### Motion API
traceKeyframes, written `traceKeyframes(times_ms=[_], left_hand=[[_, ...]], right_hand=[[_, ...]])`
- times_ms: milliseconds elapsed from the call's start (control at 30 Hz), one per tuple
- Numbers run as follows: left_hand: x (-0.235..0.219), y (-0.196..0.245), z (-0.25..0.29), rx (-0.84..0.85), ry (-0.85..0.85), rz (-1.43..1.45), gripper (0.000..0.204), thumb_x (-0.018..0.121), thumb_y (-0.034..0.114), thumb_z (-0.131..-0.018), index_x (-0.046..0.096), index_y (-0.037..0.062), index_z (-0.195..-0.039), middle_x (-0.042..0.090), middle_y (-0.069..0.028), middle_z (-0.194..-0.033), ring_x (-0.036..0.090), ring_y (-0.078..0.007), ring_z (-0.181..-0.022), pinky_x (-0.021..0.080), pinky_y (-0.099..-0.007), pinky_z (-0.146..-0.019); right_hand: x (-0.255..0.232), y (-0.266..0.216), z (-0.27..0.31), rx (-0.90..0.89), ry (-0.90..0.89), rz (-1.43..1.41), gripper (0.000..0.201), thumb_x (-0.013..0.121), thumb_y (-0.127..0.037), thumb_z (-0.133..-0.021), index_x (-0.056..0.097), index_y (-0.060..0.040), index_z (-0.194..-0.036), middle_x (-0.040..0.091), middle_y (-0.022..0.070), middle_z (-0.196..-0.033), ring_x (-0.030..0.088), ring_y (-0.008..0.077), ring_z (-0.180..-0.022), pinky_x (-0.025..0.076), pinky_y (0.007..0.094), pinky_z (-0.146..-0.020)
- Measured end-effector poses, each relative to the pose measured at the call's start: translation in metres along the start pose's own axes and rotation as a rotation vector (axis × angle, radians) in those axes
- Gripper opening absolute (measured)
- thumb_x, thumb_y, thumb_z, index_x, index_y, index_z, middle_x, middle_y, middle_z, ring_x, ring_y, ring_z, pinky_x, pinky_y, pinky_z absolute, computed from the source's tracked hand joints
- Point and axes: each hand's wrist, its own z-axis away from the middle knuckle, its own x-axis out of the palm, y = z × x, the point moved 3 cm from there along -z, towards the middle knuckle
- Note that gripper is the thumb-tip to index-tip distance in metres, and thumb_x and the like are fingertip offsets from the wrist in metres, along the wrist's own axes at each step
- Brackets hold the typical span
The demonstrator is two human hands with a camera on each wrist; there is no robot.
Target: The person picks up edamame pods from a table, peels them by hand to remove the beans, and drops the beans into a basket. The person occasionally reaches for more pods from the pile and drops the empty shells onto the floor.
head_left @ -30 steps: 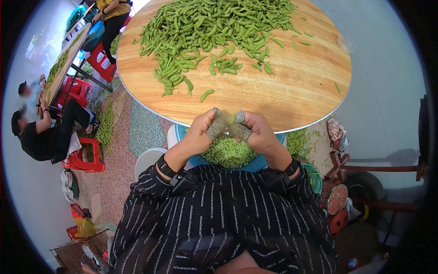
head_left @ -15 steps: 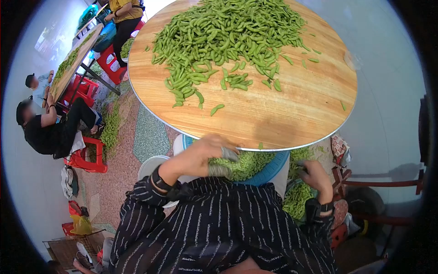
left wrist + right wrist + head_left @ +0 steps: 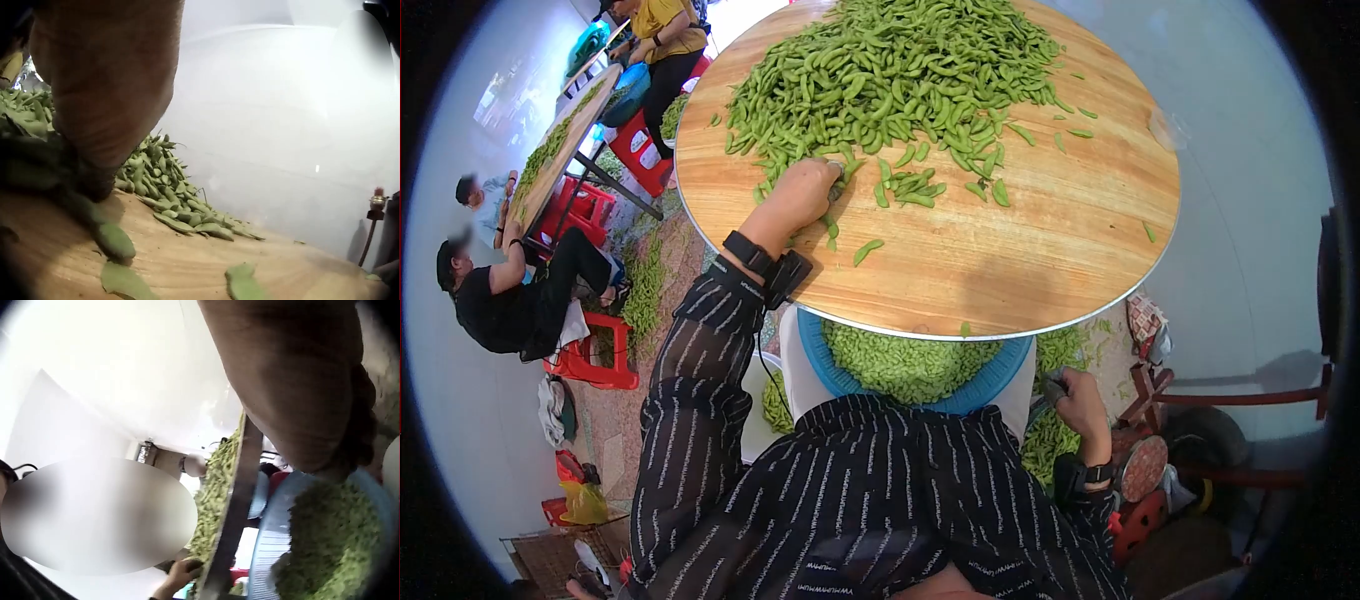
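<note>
My left hand [image 3: 803, 190] reaches onto the round wooden table [image 3: 1050, 250], at the near left edge of a heap of green pods [image 3: 880, 75]. Its wrapped fingertips are among the pods; whether they grip one is hidden. In the left wrist view, the left hand [image 3: 112, 81] points down at pods [image 3: 115, 240]. My right hand [image 3: 1084, 408] hangs low right of the blue basin [image 3: 990, 385], over pods or shells [image 3: 1048, 452], fingers loosely bent, nothing visible in them. Shelled green beans [image 3: 910, 368] fill the basin. In the right wrist view the right hand [image 3: 300, 381] is dark.
A white bucket [image 3: 758, 410] holding green pieces stands left of the basin. Red stools [image 3: 605, 352] and seated people [image 3: 495, 300] are at the far left by another table [image 3: 560, 150]. A wooden frame [image 3: 1145, 395] stands at the right.
My hands were together above the basin, then parted. The left has moved forward onto the table among the pods; the right went out to the right and stays low there.
</note>
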Motion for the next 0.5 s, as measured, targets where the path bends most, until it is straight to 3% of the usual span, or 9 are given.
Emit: traceKeyframes(times_ms=[33, 100, 133, 200, 233, 267, 333, 433, 500], left_hand=[[-0.003, 0.004, 0.002, 0.004, -0.001, 0.001, 0.017, 0.058, 0.004, -0.069, 0.056, -0.0038, -0.084, 0.053, -0.0191, -0.076, 0.051, -0.0365, -0.076, 0.041, -0.0393, -0.066], [-0.029, 0.02, 0.014, -0.025, 0.306, 0.361, 0.012, 0.059, 0.006, -0.071, 0.055, -0.0008, -0.08, 0.055, -0.0123, -0.067, 0.054, -0.0286, -0.063, 0.042, -0.0353, -0.054], [-0.034, 0.028, 0.018, -0.017, 0.3, 0.363, 0.012, 0.059, 0.006, -0.071, 0.055, -0.0008, -0.08, 0.055, -0.0123, -0.067, 0.054, -0.0286, -0.063, 0.042, -0.0353, -0.054], [-0.03, 0.03, 0.03, -0.49, 0.386, 1.535, 0.012, 0.059, 0.014, -0.076, 0.054, 0.0047, -0.083, 0.052, -0.0037, -0.064, 0.049, -0.0154, -0.053, 0.037, -0.0267, -0.046], [-0.029, 0.043, 0.038, -0.513, 0.415, 1.779, 0.011, 0.056, 0.014, -0.08, 0.052, 0.0087, -0.089, 0.051, -0.0004, -0.066, 0.043, -0.0073, -0.049, 0.032, -0.0208, -0.043], [-0.029, 0.057, 0.046, -0.511, 0.411, 1.781, 0.011, 0.056, 0.014, -0.08, 0.052, 0.0087, -0.089, 0.051, -0.0004, -0.066, 0.043, -0.0073, -0.049, 0.032, -0.0208, -0.043], [-0.028, 0.093, 0.057, -0.421, 0.31, 2.153, 0.013, 0.054, 0.012, -0.08, 0.049, 0.007, -0.091, 0.052, -0.0023, -0.066, 0.045, -0.0085, -0.05, 0.033, -0.0193, -0.043], [-0.027, 0.132, 0.07, -0.529, 0.273, 2.201, 0.013, 0.053, 0.01, -0.081, 0.047, 0.0062, -0.091, 0.052, -0.0026, -0.066, 0.046, -0.0095, -0.051, 0.034, -0.0195, -0.044], [-0.022, 0.145, 0.078, -0.484, 0.285, 2.095, 0.012, 0.052, 0.012, -0.082, 0.047, 0.0064, -0.092, 0.052, -0.0038, -0.067, 0.047, -0.0107, -0.052, 0.036, -0.0207, -0.045]], right_hand=[[-0.003, -0.018, -0.001, -0.068, -0.033, -0.152, 0.017, 0.058, -0.002, -0.068, 0.056, 0.0016, -0.085, 0.057, 0.0187, -0.072, 0.057, 0.0261, -0.066, 0.043, 0.0322, -0.059], [-0.009, -0.05, -0.005, -0.142, -0.059, -0.215, 0.017, 0.058, -0.004, -0.07, 0.057, 0.0008, -0.087, 0.057, 0.0167, -0.071, 0.057, 0.0215, -0.065, 0.044, 0.0302, -0.059], [-0.008, -0.066, -0.009, -0.216, -0.09, -0.279, 0.017, 0.059, -0.005, -0.073, 0.058, 0.0, -0.089, 0.058, 0.0148, -0.07, 0.056, 0.017, -0.064, 0.044, 0.0281, -0.06], [-0.004, -0.096, -0.019, -0.386, -0.044, -0.342, 0.025, 0.06, -0.008, -0.075, 0.056, -0.0009, -0.098, 0.058, 0.0089, -0.071, 0.053, 0.0137, -0.063, 0.044, 0.0261, -0.059], [0.004, -0.109, -0.027, -0.414, -0.054, -0.527, 0.031, 0.059, -0.01, -0.077, 0.052, -0.0015, -0.106, 0.057, 0.0048, -0.073, 0.051, 0.0094, -0.063, 0.041, 0.0226, -0.057], [0.012, -0.122, -0.035, -0.442, -0.064, -0.712, 0.037, 0.058, -0.012, -0.079, 0.048, -0.002, -0.113, 0.055, 0.0006, -0.075, 0.048, 0.0052, -0.063, 0.038, 0.0191, -0.054], [0.021, -0.151, -0.046, -0.445, -0.232, -1.028, 0.043, 0.058, -0.008, -0.078, 0.044, -0.0013, -0.118, 0.057, 0.0023, -0.085, 0.052, 0.0086, -0.075, 0.042, 0.0211, -0.064], [0.033, -0.181, -0.055, -0.459, -0.287, -1.223, 0.04, 0.057, -0.006, -0.079, 0.044, -0.0011, -0.116, 0.056, 0.0027, -0.087, 0.051, 0.0075, -0.077, 0.042, 0.0201, -0.064], [0.037, -0.187, -0.06, -0.478, -0.219, -1.194, 0.035, 0.056, -0.006, -0.079, 0.047, -0.0009, -0.112, 0.056, 0.0018, -0.085, 0.051, 0.0067, -0.074, 0.042, 0.0198, -0.062]])
